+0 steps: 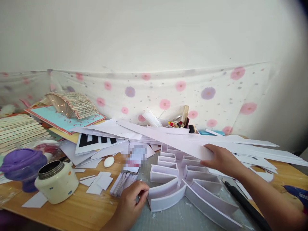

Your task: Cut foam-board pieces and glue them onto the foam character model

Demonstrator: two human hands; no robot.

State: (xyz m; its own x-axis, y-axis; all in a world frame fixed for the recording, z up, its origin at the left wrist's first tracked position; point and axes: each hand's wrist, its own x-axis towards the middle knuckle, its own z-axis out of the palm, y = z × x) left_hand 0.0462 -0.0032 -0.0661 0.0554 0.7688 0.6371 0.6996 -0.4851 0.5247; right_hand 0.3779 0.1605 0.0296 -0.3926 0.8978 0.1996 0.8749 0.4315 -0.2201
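Note:
My right hand (220, 160) grips the near end of a long white board strip (166, 138), thumb on top. The strip slants away to the upper left over other white sheets. Below it stands a white structure (168, 196) of upright, partly curved board walls, open at the top, on a grey mat (176, 218). My left hand (133, 200) is closed in a pinch at the structure's left corner, its fingertips touching or nearly touching the wall. Whether anything small is between those fingers is hidden.
A phone (133, 158) rests on thin strips left of the structure. Nearby are a cream jar (56, 181), a purple-lidded cup (24, 166), a white oval (109, 161) and paper scraps (99, 182). A long black tool (243, 202) and a blue tool (297, 192) lie right; stacked boards (255, 149) behind.

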